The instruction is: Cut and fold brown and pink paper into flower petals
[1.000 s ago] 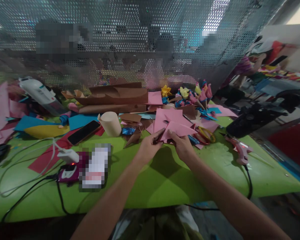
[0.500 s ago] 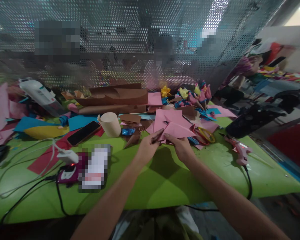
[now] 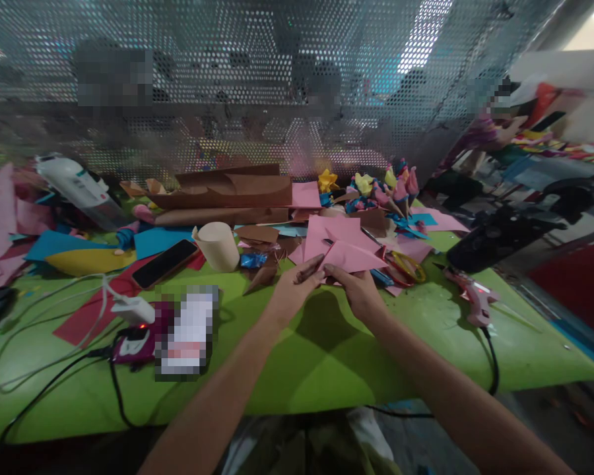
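Observation:
A folded piece of pink paper [image 3: 352,257] is held above the green table between both hands. My left hand [image 3: 297,284] pinches its left corner, fingers closed. My right hand [image 3: 355,284] grips its lower edge, thumb on top. The two sets of fingertips nearly meet. Behind it lies a larger pink sheet [image 3: 321,227], partly covered by the folded piece. Yellow-handled scissors [image 3: 406,266] rest just to the right of my right hand. Left of my left hand are brown paper scraps [image 3: 263,274] and a crumpled blue wrapper [image 3: 253,260].
A pink glue gun [image 3: 481,303] lies at right by a black object [image 3: 499,237]. At left are a roll of cream paper [image 3: 218,247], a dark phone [image 3: 165,264], a second phone [image 3: 188,330] and a power strip [image 3: 133,344] with cables. Paper flowers [image 3: 400,188] stand at the back.
My left fingers have shifted slightly along the pink paper towards my right fingertips. Both hands keep hold of it, in almost the same place.

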The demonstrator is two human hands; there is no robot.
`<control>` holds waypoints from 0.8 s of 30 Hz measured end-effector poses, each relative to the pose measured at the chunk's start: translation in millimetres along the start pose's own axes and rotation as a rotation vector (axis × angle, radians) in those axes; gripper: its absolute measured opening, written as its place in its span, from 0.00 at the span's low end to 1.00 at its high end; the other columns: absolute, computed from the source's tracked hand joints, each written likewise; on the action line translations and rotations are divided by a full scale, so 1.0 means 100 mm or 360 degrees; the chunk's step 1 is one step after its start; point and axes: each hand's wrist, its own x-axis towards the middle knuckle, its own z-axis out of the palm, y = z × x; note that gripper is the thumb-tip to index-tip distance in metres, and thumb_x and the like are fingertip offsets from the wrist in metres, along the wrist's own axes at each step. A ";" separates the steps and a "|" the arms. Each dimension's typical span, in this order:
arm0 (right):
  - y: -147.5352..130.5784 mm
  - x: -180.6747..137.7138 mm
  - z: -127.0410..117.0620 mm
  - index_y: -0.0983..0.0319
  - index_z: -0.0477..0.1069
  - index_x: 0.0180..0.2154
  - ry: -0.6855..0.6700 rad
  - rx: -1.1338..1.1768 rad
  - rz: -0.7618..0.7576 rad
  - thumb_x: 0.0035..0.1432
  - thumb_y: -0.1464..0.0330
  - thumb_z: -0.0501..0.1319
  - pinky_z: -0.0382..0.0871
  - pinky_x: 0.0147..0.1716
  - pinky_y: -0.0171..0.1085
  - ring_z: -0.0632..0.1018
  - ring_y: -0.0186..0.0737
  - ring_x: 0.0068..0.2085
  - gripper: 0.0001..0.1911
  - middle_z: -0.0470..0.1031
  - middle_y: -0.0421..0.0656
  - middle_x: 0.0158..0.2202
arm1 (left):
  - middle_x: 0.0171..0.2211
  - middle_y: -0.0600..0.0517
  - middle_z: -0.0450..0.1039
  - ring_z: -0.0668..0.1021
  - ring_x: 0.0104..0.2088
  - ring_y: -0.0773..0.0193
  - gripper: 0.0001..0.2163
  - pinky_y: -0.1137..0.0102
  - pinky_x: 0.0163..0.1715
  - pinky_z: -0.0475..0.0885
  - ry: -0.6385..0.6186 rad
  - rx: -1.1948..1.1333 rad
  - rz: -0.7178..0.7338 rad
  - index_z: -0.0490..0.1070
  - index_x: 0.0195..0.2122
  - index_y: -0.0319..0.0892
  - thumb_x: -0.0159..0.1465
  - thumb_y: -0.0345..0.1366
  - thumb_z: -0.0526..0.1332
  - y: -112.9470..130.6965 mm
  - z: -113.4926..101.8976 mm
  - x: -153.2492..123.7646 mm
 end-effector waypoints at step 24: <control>-0.03 -0.03 0.02 0.60 0.77 0.28 0.0064 -0.0083 0.0014 0.35 0.59 0.77 0.75 0.38 0.44 0.78 0.42 0.33 0.18 0.81 0.42 0.29 | 0.50 0.48 0.80 0.80 0.47 0.60 0.19 0.61 0.54 0.73 0.0113 -0.0010 -0.0018 0.77 0.54 0.43 0.60 0.28 0.64 -0.02 -0.01 0.02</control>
